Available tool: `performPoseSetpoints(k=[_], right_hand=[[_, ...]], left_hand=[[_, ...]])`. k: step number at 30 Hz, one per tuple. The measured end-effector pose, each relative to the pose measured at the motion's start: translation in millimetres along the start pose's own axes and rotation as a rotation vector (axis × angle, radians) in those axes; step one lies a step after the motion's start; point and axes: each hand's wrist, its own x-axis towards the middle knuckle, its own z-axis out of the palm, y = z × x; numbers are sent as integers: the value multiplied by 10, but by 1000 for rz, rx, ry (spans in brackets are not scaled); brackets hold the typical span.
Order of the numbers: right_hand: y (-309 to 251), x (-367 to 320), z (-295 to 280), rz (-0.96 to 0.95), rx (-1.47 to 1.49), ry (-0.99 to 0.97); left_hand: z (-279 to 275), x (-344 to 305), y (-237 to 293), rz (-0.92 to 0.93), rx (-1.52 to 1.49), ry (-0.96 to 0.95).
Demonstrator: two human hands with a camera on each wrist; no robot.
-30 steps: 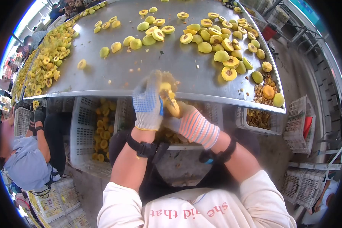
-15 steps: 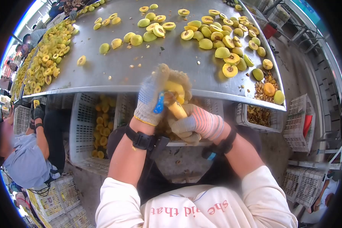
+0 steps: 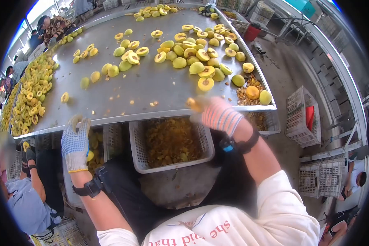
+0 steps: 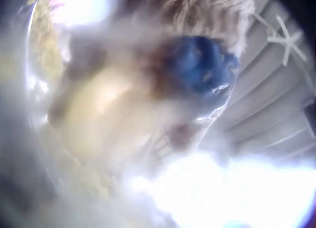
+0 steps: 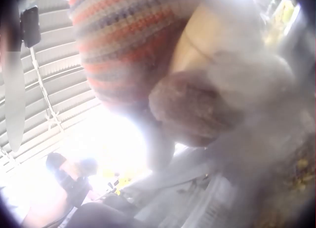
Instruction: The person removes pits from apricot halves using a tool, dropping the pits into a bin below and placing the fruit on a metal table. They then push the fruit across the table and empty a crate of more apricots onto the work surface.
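Note:
My left hand [image 3: 75,143], in a dotted work glove with blue wrapping on the thumb, is over the left crate at the table's front edge, its fingers loosely extended. Beside the thumb is a bright yellow fruit piece [image 3: 90,156]. The left wrist view is blurred around the blue thumb wrapping [image 4: 202,65]. My right hand [image 3: 221,117], in a striped glove, grips a wooden-handled tool [image 5: 197,35] near the table edge; its working end is motion-blurred. Halved yellow-green stone fruits [image 3: 201,55] with brown centres lie on the metal table [image 3: 131,92].
A white crate [image 3: 172,166] of brownish scraps stands below the table edge. Many pitted fruit halves [image 3: 33,98] are heaped along the table's left side. Pits [image 3: 244,96] gather at its right corner. Another person [image 3: 28,192] sits at left; stacked crates [image 3: 322,176] stand at right.
My hands were together around a fruit with the tool in it; now they are apart. The left has moved left over the crate, the right rightward with the tool. The head view has shifted.

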Motion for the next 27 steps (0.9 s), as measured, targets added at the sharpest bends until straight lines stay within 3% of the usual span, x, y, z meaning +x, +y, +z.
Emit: performPoseSetpoints(k=[2,3,4,6,7,9,10,12,13,15,16,17,19,22,25,27], right_hand=[[554,417,97,15,-155,33],[750,617,79,80,-195,25],[951,818,66,144,-235,15],[780,945,-234,348,-284,-76],[465,890,-451,473,-149,-180],[892,1218,-1,412,-123,-101],[1290,1429,406,19,-386,-106],[1051,1381,276,-301,-843,-306],[1188,1500,450,83,-266,-62],[745,1253,149,-46,-223,-144],[246,1027,-225,-213,-215,-240],[-105,845,-459,-148,-10,-364],[-233,720,-242,-551,192,-150],[-881,389,-364,-537,-56,-6],[-1062,136,-393,-279,-10,224],[-961,52,-94,-146,192,263]], left_hand=[[157,35,373,-38,-545,12],[208,15,709,-182,-875,-65],[366,7,802,-204,-962,-138],[766,11,879,-246,-1135,-286],[854,27,938,-286,-1142,-341],[967,15,1022,-374,-1155,-450],[983,32,1038,-393,-1195,-478],[996,109,1080,-361,-1301,-514],[1062,123,1056,-379,-1343,-510],[1094,121,1057,-445,-1431,-504],[1071,86,1098,-495,-1485,-494],[1055,35,1115,-553,-1537,-487],[1255,-37,1045,-435,-1696,-649],[1350,-152,1088,-398,-1886,-702],[1054,-119,1126,-522,-2083,-658],[1006,-72,1101,-580,-2325,-560]])
